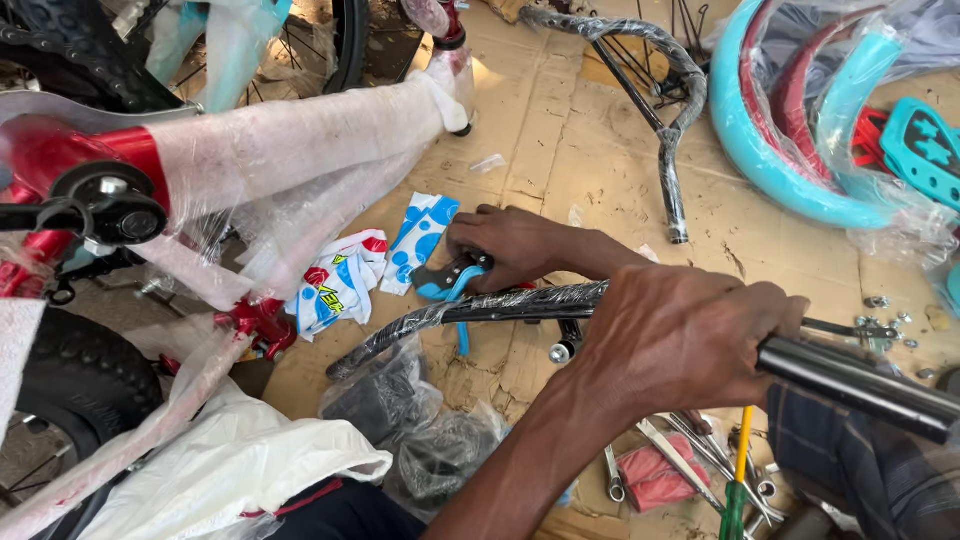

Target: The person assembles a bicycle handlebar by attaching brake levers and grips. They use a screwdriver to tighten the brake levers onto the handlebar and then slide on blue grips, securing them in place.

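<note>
The left hand (690,340) grips the wrapped handlebar (480,305). At the handlebar's middle, the right hand (510,245) pinches a blue brake lever (445,282), seemingly not yet fixed. The frame (270,150) beside it is unfinished.

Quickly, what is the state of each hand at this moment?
Left hand: closed around the black handlebar.
Right hand: closed on the blue-and-black brake lever on that bar.
</note>
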